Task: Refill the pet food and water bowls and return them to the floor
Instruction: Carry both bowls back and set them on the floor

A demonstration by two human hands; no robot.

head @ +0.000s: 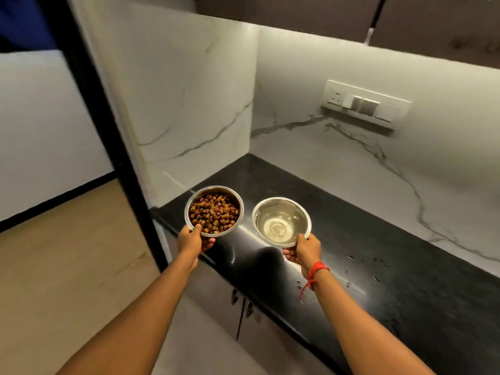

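White grey-veined marble walls [351, 147] enclose a glossy black stone countertop [405, 266], wet with droplets [376, 278] near its front edge, and over its left front corner the left hand [190, 240] grips a round steel bowl of brown kibble [216, 191] by the rim, while the right hand [304, 251] likewise grips a round steel bowl of water [281, 205] beside it.

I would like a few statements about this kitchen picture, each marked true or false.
1. The left hand grips the bowl of kibble. True.
2. The second steel bowl, in the right hand, also holds kibble. False: it holds clear water.
3. The red thread is tied on the left wrist. False: it is on the right wrist.
4. Water drops lie on the black countertop. True.
5. Both bowls stand on the floor. False: the hands hold them at the countertop.
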